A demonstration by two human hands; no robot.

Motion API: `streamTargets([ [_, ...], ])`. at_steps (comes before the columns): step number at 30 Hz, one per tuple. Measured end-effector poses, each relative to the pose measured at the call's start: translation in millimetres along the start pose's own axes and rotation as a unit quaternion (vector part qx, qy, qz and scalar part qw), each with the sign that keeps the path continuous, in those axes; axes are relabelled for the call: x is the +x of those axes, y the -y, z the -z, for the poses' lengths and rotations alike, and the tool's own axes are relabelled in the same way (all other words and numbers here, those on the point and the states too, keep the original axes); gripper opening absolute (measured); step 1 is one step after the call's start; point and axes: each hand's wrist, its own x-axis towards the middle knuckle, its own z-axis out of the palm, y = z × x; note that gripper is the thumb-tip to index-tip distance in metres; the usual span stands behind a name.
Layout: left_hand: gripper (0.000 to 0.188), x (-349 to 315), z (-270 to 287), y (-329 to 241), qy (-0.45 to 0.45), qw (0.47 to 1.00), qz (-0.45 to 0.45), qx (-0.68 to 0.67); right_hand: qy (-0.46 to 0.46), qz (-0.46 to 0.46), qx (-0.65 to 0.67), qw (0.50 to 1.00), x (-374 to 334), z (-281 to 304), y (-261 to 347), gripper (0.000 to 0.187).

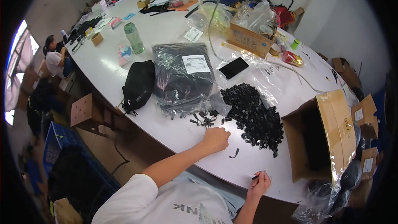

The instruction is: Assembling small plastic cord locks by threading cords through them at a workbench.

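My left hand point(216, 139) is over the white table with its fingers curled; whatever they may hold is hidden. It lies between a small group of black cord-loop pulls point(202, 120) and a large pile of small black plastic pieces point(253, 114). Near the table's front edge, my right hand point(260, 183) pinches a small black pull point(255, 177), its end sticking out from the fingers. One more black pull with a looped cord point(235, 154) lies alone on the table between my hands.
A clear bag of dark goods point(182, 76) sits beyond my left hand, beside a black pouch point(139, 84). An open cardboard box point(295, 149) lies on its side at the right. Farther back are a phone point(234, 68), a green bottle point(133, 38) and a seated person point(54, 61).
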Motion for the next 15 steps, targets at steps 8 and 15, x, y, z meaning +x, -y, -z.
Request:
streamTargets([
  [8,0.013,-1.5,-6.0,-6.1,0.022,0.994,-0.064,0.088,0.025,-0.013,0.076,0.997,-17.2,-8.2,-0.4,0.04],
  [15,0.009,-6.1,-6.7,-1.4,0.035,0.995,-0.078,0.049,0.063,-0.075,0.004,0.995,-33.9,-23.0,5.2,0.035],
])
